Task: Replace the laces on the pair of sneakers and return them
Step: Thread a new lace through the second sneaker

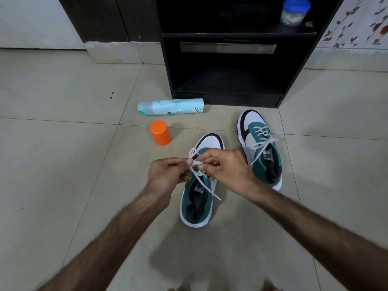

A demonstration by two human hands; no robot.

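Note:
Two teal, white and black sneakers stand on the tiled floor, toes pointing away from me. The near sneaker (197, 204) lies under my hands. Its white lace (206, 189) is held above the tongue: my left hand (168, 175) pinches one strand with a small loop sticking up, and my right hand (226, 169) pinches the other part right beside it. One loose lace end trails down over the shoe's opening. The far sneaker (261, 148) stands to the right, laced in white, its lace ends lying loose across the tongue.
An orange-capped container (160, 132) stands left of the near sneaker. A light-blue spray can (170, 106) lies on its side behind it. A black open shelf unit (227, 66) rises at the back, with a blue-lidded jar (295, 11) on its upper shelf.

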